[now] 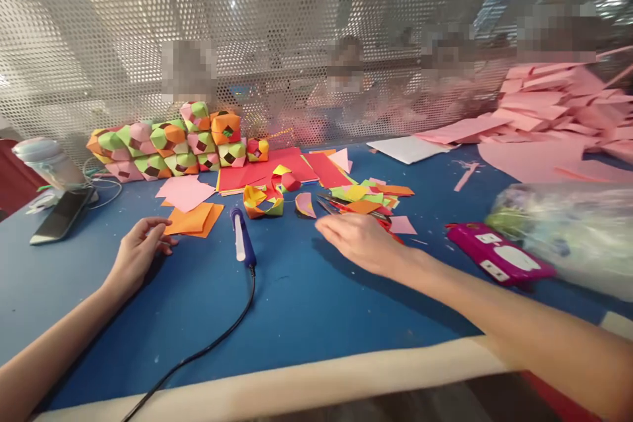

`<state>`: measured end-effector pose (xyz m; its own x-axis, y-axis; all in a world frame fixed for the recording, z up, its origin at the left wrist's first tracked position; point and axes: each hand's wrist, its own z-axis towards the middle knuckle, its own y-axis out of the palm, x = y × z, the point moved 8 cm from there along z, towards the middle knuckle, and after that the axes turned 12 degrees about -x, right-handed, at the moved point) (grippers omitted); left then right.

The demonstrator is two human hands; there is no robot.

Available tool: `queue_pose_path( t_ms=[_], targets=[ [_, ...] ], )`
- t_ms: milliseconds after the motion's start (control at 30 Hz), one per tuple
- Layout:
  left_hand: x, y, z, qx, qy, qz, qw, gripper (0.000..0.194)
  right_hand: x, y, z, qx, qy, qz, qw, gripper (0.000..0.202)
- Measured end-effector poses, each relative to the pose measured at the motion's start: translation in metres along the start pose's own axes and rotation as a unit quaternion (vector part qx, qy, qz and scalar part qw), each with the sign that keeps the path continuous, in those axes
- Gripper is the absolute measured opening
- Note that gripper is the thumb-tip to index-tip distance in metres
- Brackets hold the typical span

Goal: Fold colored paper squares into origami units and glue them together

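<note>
My left hand point(142, 247) rests at the left, fingers loosely bent and apart, its tips at the edge of the orange paper squares point(194, 220). Pink paper squares point(185, 192) lie just behind these. My right hand point(359, 237) is held low over the table with its fingers pressed together; whatever may be in them is hidden. Beyond its fingertips stands a curved pink and yellow paper piece point(305, 204). Scissors point(326, 202) lie partly behind this hand. Between my hands is a blue glue gun point(243, 239). Folded yellow and orange paper units point(262, 202) sit farther back.
Stacked paper polyhedra point(171, 145) stand along the perforated metal screen point(277, 33). Red sheets point(267, 168) lie beside them. A black cord point(217, 341) crosses the table's front edge. At right are a magenta power strip point(499, 254), a plastic bag point(573, 231) and heaped pink paper point(554, 105).
</note>
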<state>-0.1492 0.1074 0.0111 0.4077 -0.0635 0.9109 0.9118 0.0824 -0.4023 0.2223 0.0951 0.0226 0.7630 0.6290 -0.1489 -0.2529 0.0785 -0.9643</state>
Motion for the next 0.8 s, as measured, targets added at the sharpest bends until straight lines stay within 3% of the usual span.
queue_pose_path(
  t_ms=[133,200,333,533,733,800],
  targets=[
    [-0.001,0.001,-0.003,-0.006,-0.013,0.0,1.0,0.037,-0.029,0.001,-0.036,0.097,-0.14,0.043,0.985,0.015],
    [-0.001,0.0,-0.004,-0.01,-0.015,0.014,1.0,0.039,-0.043,0.001,-0.042,0.103,-0.175,0.079,0.976,0.01],
    [-0.001,-0.003,-0.004,-0.025,-0.01,0.096,0.995,0.037,-0.072,0.012,-0.037,0.052,-0.255,0.116,0.959,0.014],
    [0.001,0.005,-0.007,-0.093,0.048,0.16,0.982,0.03,-0.072,0.021,-0.025,0.038,-0.22,0.091,0.971,0.019],
    [-0.003,0.01,-0.016,-0.098,0.094,0.157,0.978,0.021,-0.069,0.023,-0.019,0.027,-0.158,0.061,0.985,0.025],
    [0.001,0.017,-0.019,-0.136,0.104,0.166,0.971,0.018,-0.072,0.025,-0.02,0.023,-0.156,0.051,0.986,0.026]
  ],
)
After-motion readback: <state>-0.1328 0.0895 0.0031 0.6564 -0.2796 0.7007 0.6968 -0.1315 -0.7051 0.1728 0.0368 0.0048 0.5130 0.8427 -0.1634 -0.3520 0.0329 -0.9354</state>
